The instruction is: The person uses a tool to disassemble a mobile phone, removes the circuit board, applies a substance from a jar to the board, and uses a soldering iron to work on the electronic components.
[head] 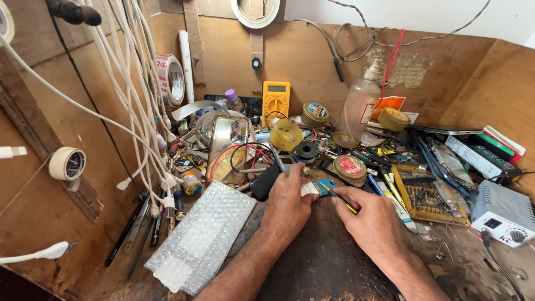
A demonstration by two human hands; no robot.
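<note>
While white cables [134, 83] hang down the left wall of a cluttered repair bench, a person's two bare hands meet over a small blue-and-white part [316, 188] at the middle of the dark, worn surface [317, 262]. The left hand [288, 202] lies palm down with its fingers [294, 174] curled over the near end of the part, pinning it against the surface; a black phone-shaped slab [263, 181] lies just beside that hand. The right hand [372, 220] has its fingers [346, 196] clenched around a thin dark tool with a yellow band [341, 199], whose tip touches the part's blue end.

A sheet of bubble wrap [203, 237] rests near the left forearm. Behind the hands stand a round tin with a red label [350, 167], a black wire spool [306, 150], a yellow translucent reel [286, 134] and a framed mirror [227, 147] crossed by red and black leads. A yellow multimeter [276, 99] leans against the wooden back wall, near a clear spray bottle [358, 108]. To the right sit a yellow tray of small parts [430, 196] and a grey bench unit with a dial [503, 214]. Rolls of tape [169, 79] hang on the left wall.
</note>
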